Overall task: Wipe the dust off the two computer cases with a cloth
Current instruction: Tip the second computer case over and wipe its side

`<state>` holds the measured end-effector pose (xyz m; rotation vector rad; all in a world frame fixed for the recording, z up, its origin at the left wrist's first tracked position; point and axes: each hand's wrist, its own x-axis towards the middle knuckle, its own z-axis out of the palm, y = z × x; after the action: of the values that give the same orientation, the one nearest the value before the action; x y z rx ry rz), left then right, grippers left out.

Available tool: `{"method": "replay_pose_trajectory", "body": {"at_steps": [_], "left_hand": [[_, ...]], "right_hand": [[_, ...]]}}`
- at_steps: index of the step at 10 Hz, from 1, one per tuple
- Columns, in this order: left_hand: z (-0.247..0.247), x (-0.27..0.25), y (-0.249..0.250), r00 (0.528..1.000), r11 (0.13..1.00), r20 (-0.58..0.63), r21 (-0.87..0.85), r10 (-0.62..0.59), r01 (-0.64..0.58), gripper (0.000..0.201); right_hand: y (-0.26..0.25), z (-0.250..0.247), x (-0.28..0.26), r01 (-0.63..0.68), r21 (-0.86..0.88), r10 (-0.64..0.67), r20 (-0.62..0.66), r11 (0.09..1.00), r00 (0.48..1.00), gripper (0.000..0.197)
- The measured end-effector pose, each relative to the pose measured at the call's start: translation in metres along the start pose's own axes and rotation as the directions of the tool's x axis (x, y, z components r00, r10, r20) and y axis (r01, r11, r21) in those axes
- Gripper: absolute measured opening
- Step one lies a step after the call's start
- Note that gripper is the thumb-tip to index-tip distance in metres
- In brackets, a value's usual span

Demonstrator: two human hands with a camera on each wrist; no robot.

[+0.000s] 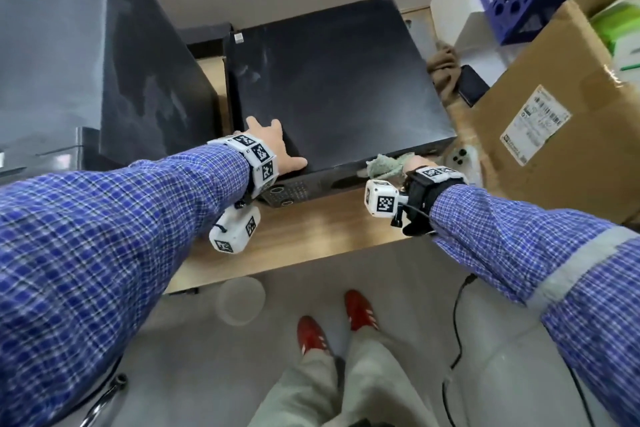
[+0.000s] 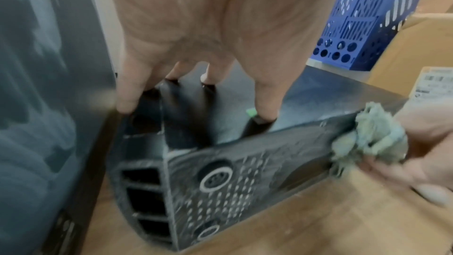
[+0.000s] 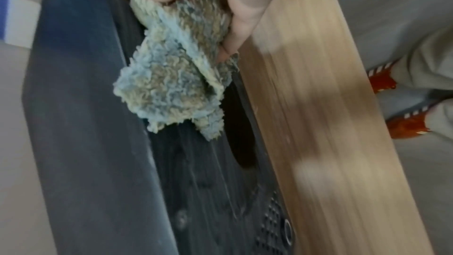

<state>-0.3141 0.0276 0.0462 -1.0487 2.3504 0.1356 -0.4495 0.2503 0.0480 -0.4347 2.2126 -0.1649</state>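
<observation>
cloth (image 1: 384,166) — bunched in right hand (image 1: 417,163) — against flat case's (image 1: 332,80) front.

Your wooden worktop (image 1: 311,236), loaded.
Flat computer case (image 1: 332,80) near its front edge, taller case (image 1: 69,62) at left, cardboard box (image 1: 554,114) at right.

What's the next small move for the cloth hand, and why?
Probably drag the cloth leftward along the flat case's front panel. The right hand holds it bunched at the panel's right end, the panel looks dusty, and the left hand braces the case's top.
</observation>
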Motion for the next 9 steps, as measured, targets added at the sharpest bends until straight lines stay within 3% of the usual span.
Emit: {"method": "replay_pose_trajectory", "body": {"at_steps": [2,3,4,5,6,7,9], "left_hand": [[-0.021,0.006,0.010,0.999,0.999,0.027,-0.011,0.041,-0.041,0.069],[-0.035,0.003,0.018,0.999,0.999,0.027,-0.031,0.021,-0.021,0.064],[-0.041,0.003,0.025,0.999,1.000,0.046,0.008,0.021,-0.022,0.063],[-0.038,0.008,0.025,0.998,1.000,0.062,0.013,0.012,-0.013,0.064],[-0.040,0.009,0.025,0.997,1.000,0.073,0.011,0.020,-0.021,0.068],[-0.043,0.011,0.025,0.996,1.000,0.086,0.008,0.028,-0.029,0.067],[-0.051,0.013,0.029,0.994,0.999,0.099,-0.011,0.035,-0.034,0.062]], "right_hand": [[-0.042,0.056,0.016,0.154,0.071,-0.163,0.134,0.985,0.978,0.033],[-0.058,0.073,0.024,0.151,0.178,-0.180,0.155,0.972,0.971,0.037],[-0.038,0.058,0.034,0.017,0.299,-0.070,0.165,0.954,0.984,0.019],[-0.004,0.037,0.038,-0.046,0.320,0.014,0.104,0.946,0.995,0.018],[0.027,0.022,0.049,-0.157,0.469,0.141,0.069,0.869,0.988,0.019],[0.030,0.039,0.072,-0.168,0.440,0.140,0.095,0.882,0.985,0.019],[-0.012,0.065,0.057,-0.077,0.092,0.057,0.206,0.993,0.977,0.028]]}}
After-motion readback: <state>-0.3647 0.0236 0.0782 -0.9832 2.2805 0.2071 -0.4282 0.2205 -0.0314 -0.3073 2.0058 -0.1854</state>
